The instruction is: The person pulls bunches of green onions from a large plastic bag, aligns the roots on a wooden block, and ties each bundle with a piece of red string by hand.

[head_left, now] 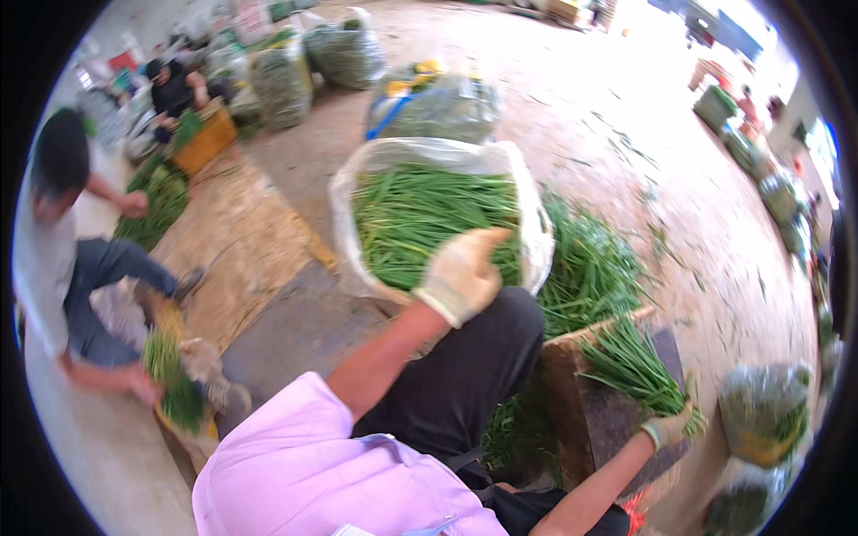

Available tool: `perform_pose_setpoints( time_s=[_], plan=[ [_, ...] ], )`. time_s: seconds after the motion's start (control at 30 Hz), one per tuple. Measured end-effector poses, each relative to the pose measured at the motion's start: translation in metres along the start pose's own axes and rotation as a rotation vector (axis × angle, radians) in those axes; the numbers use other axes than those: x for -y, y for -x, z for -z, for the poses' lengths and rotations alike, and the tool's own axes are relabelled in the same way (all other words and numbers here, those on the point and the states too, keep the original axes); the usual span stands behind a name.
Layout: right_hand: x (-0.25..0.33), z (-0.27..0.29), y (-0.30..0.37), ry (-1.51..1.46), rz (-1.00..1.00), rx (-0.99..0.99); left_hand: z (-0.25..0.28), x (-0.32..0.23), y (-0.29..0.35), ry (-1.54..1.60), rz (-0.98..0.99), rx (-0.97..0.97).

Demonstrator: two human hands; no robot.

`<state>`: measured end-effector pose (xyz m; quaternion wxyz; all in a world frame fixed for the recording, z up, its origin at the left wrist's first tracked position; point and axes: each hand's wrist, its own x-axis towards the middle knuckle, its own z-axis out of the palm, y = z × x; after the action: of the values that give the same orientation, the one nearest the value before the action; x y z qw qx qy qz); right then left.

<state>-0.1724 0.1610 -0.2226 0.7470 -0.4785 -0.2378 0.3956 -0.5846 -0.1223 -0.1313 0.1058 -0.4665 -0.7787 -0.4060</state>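
Note:
A white plastic-lined sack [344, 192] stands in front of me, filled with long green chives [429, 210]. My left hand [460, 275], in a pale glove, is over the near right part of these chives; motion blur hides how its fingers lie. To my right, my gloved right hand [672, 425] is closed around the stem ends of a bunch of chives [630, 364]. The bunch's leaves point away from me, over a dark board [617, 429]. Beyond the board lies a heap of loose chives [585, 263], beside the sack.
At the left, a co-worker [58, 232] sits with a bunch of greens [174, 380] in one hand. A wooden board [250, 259] lies between us. Stuffed clear bags stand ahead [438, 107] and at the right [764, 411]. Leaf scraps litter the floor [643, 179].

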Motion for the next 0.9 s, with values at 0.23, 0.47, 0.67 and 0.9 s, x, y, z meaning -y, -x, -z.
perform_pose_setpoints(
  time_s=[0.23, 0.47, 0.67, 0.9],
  plan=[
    [0.03, -0.047, 0.111, -0.432, -0.301, 0.196, -0.089, -0.095, 0.085, 1.287, 0.43, 1.246],
    [0.041, 0.008, 0.124, -0.655, -0.467, 0.125, -0.204, -0.136, 0.119, 1.953, 0.509, 1.397],
    [0.02, 0.03, 0.166, -0.695, -0.52, 0.189, -0.202, -0.124, 0.092, 2.221, 0.593, 0.739],
    [0.007, 0.065, 0.167, -0.615, -0.56, 0.623, -0.161, -0.117, 0.026, 2.049, 0.69, 0.296]
  ],
)
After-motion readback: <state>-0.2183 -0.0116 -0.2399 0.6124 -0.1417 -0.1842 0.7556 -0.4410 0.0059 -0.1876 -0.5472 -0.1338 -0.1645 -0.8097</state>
